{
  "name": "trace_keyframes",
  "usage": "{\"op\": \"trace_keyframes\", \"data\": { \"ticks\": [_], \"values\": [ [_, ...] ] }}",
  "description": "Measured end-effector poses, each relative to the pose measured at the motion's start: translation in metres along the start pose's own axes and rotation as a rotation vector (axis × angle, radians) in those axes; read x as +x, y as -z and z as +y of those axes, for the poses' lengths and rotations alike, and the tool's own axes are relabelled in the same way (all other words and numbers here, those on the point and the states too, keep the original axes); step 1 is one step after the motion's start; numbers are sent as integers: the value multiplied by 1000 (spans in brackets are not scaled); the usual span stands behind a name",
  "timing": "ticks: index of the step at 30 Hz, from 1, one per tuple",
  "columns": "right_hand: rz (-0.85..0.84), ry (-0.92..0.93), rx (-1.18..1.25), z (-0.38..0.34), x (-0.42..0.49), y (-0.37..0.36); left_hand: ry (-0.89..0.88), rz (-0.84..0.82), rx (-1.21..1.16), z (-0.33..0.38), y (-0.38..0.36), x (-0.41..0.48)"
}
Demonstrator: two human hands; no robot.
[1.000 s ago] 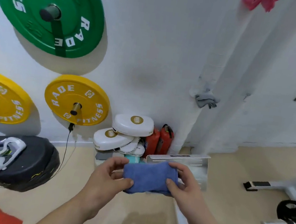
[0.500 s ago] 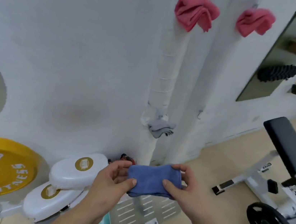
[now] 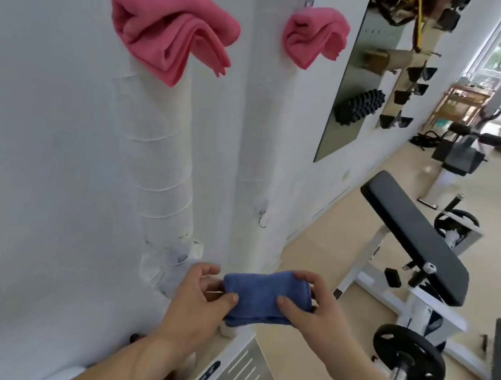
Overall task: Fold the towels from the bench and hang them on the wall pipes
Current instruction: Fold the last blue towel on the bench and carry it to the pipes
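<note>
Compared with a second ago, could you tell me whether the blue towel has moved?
Yes. The blue towel has shifted right: it was left of the left pipe, and now it is in front of the right pipe.

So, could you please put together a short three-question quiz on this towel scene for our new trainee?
1. True or false: the left hand and right hand both grip the blue towel.
2. How many pink towels hang on the wall pipes?
3. The black bench pad lies: A) right of the pipes, B) left of them, C) under the blue towel?
Key: 1 true; 2 two; 3 A.
</note>
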State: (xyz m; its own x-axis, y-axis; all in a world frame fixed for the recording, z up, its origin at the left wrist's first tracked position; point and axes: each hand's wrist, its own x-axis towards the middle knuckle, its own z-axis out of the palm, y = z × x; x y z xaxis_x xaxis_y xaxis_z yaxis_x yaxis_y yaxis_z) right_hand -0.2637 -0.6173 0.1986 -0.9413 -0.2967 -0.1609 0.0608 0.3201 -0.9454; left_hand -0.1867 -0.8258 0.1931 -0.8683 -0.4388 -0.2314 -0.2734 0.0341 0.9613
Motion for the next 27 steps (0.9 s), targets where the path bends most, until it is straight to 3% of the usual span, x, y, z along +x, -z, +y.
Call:
{"op": "trace_keyframes", "data": {
  "ticks": [11, 21, 27],
  "values": [
    [82, 69, -102, 31, 217, 41, 83, 87, 147, 29, -106, 182],
    [-129, 135, -207, 71, 344, -4, 266, 198, 23, -19, -118, 295],
    [-143, 113, -359, 83, 372, -17, 327, 190, 97, -45, -117, 326]
  ]
}}
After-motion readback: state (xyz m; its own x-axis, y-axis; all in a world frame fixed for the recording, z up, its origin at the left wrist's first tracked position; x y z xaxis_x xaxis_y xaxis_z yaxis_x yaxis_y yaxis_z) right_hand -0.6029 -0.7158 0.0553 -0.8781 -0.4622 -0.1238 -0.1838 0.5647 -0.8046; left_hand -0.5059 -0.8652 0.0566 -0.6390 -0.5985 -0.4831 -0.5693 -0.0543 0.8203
